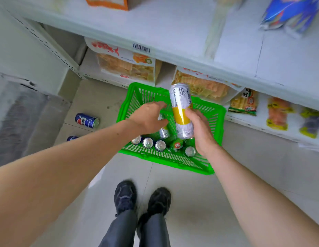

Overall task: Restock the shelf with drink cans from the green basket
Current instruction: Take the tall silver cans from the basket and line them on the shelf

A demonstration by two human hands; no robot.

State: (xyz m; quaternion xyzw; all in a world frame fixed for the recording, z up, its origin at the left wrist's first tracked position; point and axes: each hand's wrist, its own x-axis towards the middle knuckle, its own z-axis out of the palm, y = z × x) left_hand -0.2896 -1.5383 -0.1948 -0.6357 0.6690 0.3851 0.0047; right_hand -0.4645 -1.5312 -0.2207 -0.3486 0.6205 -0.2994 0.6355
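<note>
Two hands over green basket (215, 122), right hand (199, 129) fingers wrapped round tall can (181, 111), left hand (148, 116) fingers loosely spread.

floor (190, 202) | on it: green basket (165, 157), blue can (86, 120) on its side

A green basket (174, 157) of slatted plastic sits on the floor at centre frame, several silver-topped cans (148, 142) upright along its near side. A tall white-and-yellow can (181, 111) is held above it, below the white shelf (173, 29).
</note>
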